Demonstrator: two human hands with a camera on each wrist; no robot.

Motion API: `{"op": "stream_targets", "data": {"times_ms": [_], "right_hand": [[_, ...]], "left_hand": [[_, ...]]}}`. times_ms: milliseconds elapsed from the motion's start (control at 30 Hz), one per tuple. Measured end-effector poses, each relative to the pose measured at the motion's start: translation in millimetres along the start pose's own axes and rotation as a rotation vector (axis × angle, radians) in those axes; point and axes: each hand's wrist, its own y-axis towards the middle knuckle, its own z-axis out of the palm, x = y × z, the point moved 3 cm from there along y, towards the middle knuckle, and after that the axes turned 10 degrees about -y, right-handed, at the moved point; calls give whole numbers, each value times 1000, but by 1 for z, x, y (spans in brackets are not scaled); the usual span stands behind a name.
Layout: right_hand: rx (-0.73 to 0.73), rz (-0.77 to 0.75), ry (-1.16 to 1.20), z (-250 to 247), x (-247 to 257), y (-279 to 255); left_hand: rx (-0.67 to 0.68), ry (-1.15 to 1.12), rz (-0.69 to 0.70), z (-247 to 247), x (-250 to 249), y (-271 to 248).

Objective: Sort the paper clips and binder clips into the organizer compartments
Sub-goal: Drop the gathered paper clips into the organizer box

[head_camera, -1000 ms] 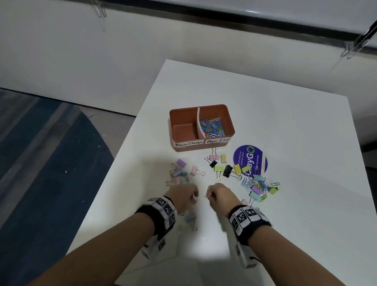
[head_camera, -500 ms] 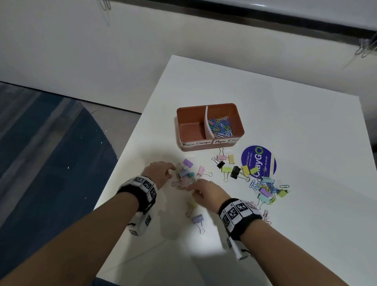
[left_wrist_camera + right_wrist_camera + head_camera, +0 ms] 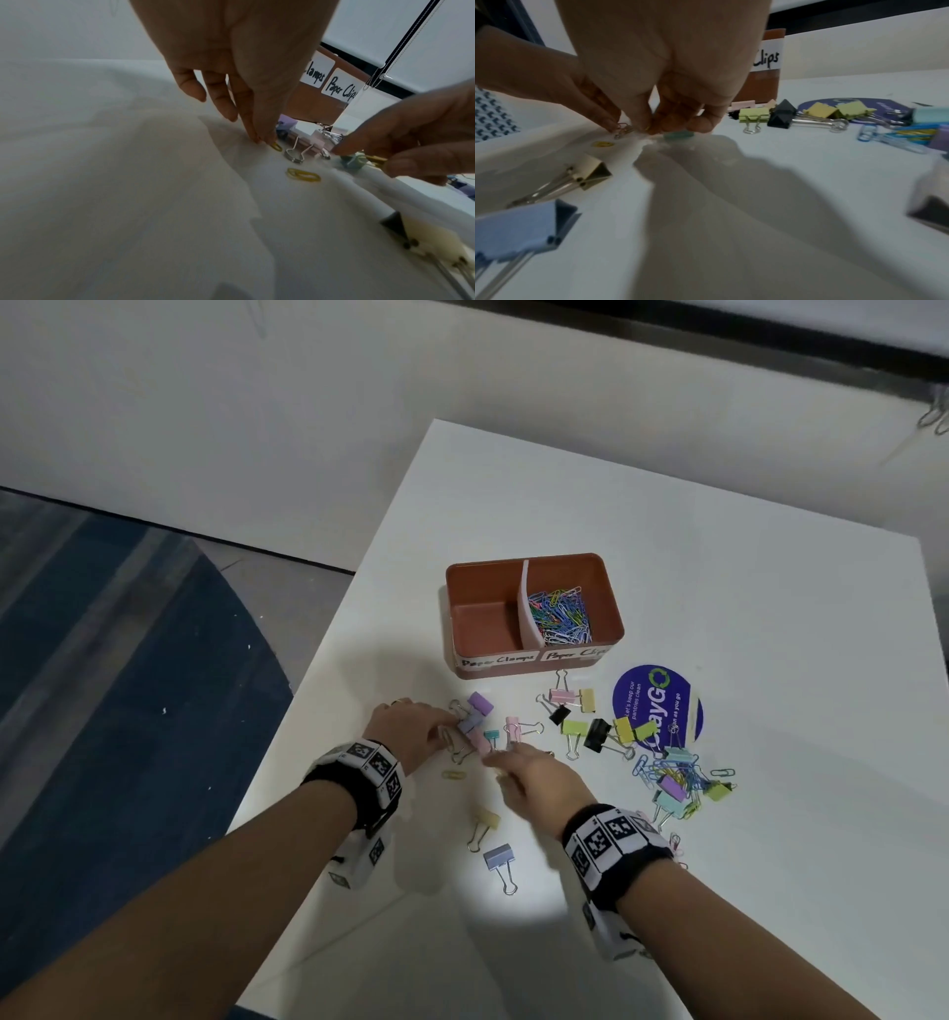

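Both hands have moved up-frame from the lower centre of the white desk (image 3: 667, 567) to the pastel binder-clip cluster (image 3: 477, 721) at frame centre, below the brown two-compartment plastic organizer (image 3: 534, 660): left hand (image 3: 405, 731) grip narrow with fingertips down on the desk, right hand (image 3: 544, 783) grip indeterminate, sorting ongoing.

Head view looks steeply down over the table (image 3: 744, 588) from its near edge. Both wrist views skim low and close across it toward the organizer (image 3: 316, 105), sharing its labelled front wall.
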Motion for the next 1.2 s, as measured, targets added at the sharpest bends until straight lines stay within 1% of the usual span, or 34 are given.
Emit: {"op": "stream_targets", "data": {"times_ms": [133,233,333,433,533,633,733,800,933,1033,1100,1200], "right_hand": [[119,-97,9,-1,19,6],[188,-85,-101,-3,30,16],[230,-73,-196,1,35,25],[232,-77,-214,5,35,26],[182,-77,-234,8,33,20],[163,-56,-239,10,32,16],[166,-35,-256,11,34,16],[188,-21,-264,11,36,16],[212,12,-195,11,31,15],[207,32,-125,9,23,11],[171,66,-55,6,15,6],[99,99,48,-3,1,-7]], "left_hand": [[-14,51,-20,-2,-1,0],[2,141,-17,-3,-2,0],[34,177,-22,-4,-2,1],[78,174,-53,-3,0,-1],[113,167,-72,-1,0,-3],[125,160,-71,0,0,-3],[104,104,-94,-1,1,-3],[73,19,-108,-2,3,-4],[45,-127,-95,-6,3,-9],[13,-244,-40,-7,2,-15],[-16,-329,11,-10,-3,-19],[-21,-353,102,-14,-18,-21]]}}
